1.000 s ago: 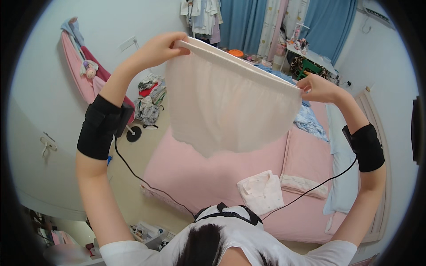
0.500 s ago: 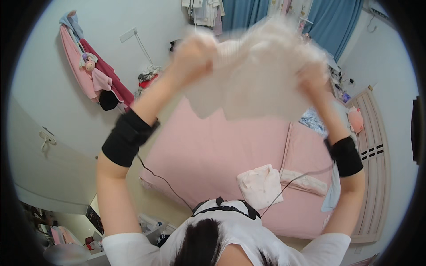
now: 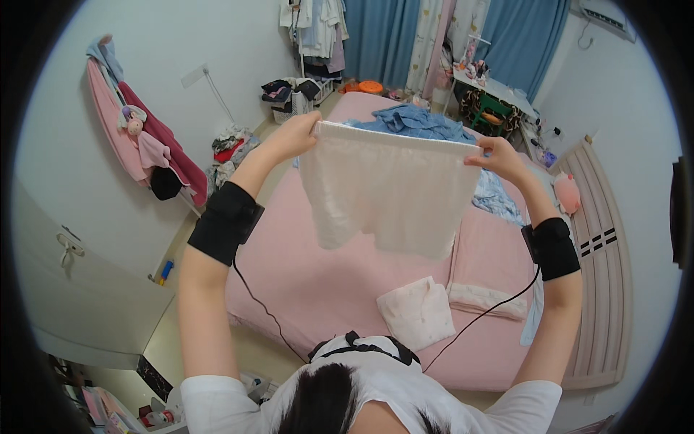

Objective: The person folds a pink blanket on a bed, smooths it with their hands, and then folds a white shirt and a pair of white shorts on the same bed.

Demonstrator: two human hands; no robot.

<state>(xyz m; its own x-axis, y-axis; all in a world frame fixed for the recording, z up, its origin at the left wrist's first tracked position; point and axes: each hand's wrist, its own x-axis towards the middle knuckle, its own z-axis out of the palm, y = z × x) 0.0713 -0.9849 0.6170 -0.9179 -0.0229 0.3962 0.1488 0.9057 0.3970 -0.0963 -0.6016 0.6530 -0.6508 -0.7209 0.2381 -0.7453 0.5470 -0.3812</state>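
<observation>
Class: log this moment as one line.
left hand grips white ribbed cloth shorts | right hand grips opposite corner | above pink bed

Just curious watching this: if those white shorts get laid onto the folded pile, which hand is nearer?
Probably the right hand: the folded cloth lies on its side. Both hands pinch the white shorts.

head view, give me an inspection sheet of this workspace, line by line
surface: pink bed, mostly bare near the person
job's things: white shorts held up spread by the waistband
clutter: folded pale garment, blue clothes pile
hands: left hand and right hand each grip a waistband corner
cables: black wires run from black forearm bands
surroundings: blue curtains, hanging clothes on wall
</observation>
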